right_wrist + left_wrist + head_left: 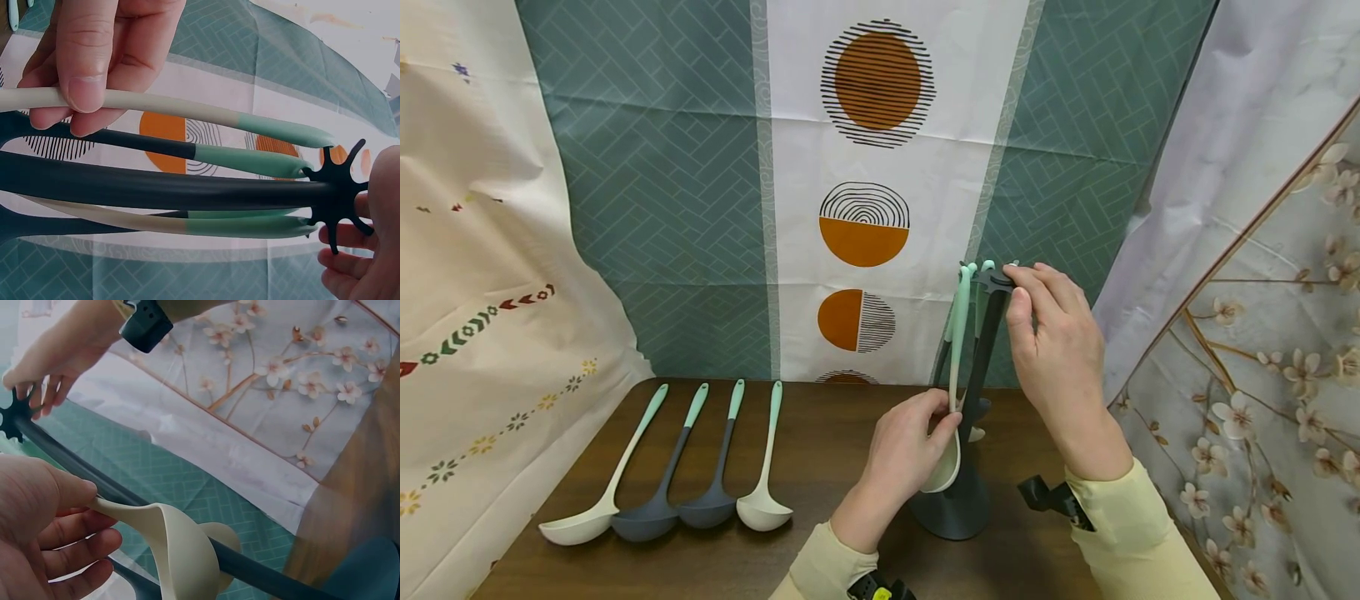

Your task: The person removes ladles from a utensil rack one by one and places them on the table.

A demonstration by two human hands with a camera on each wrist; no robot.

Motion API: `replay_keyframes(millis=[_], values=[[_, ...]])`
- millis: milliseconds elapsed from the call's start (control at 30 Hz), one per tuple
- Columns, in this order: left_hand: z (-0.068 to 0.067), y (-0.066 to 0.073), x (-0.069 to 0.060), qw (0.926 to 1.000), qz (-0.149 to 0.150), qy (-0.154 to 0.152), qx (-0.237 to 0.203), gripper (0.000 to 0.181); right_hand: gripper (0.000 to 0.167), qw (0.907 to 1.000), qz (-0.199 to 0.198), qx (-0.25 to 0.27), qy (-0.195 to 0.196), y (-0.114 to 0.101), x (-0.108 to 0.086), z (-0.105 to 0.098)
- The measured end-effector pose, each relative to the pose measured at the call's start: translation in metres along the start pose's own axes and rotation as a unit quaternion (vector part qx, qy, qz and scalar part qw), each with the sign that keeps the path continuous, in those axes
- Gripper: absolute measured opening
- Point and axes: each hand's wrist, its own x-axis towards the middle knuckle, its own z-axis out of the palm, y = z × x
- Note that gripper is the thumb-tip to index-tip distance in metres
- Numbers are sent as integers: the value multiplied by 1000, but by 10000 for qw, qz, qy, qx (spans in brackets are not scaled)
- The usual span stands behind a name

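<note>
My left hand [910, 442] pinches a cream ladle [206, 111] with a mint handle end, low on its handle just above the bowl. In the right wrist view, that handle's tip meets a hook of the dark utensil stand [156, 178]. At the top of the stand, my right hand [1060, 342] holds the hooked rack [340, 200] between thumb and fingers. More utensils with mint handle ends hang from the other hooks, among them a dark one [162, 145] and a cream one [125, 219]. Their heads are partly hidden behind the stand and my left hand.
Several ladles lie in a row on the wooden table's left side: a cream ladle [583, 525], two dark ladles [647, 521] and another cream ladle [763, 508]. A patterned curtain [655, 208] hangs behind, and a floral cloth [1262, 433] stands at the right.
</note>
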Motion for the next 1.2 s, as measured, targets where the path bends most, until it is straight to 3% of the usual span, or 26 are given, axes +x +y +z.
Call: replay_keyframes(millis=[1200], values=[[-18, 3, -2, 9997, -37, 168, -191, 6, 47, 10000, 3, 12, 7, -1, 1, 0]])
